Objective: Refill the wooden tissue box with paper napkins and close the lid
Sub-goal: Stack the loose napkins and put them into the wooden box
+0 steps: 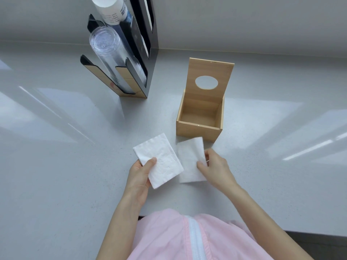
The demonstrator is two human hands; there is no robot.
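Note:
The wooden tissue box (197, 131) stands on the white counter with nothing visible inside. Its lid (210, 72), with an oval hole, stands upright at the back. My left hand (139, 177) holds a thick stack of white paper napkins (159, 160) by its near-left corner, just above the counter in front of the box. My right hand (216, 168) pinches the right edge of a thinner napkin (189, 160), which lies right of the stack and just in front of the box.
A black cup dispenser (135, 53) with clear plastic cups and white paper cups stands at the back left, against the wall. The counter's front edge (300, 230) runs close to my body, and my pink clothing fills the bottom of the view.

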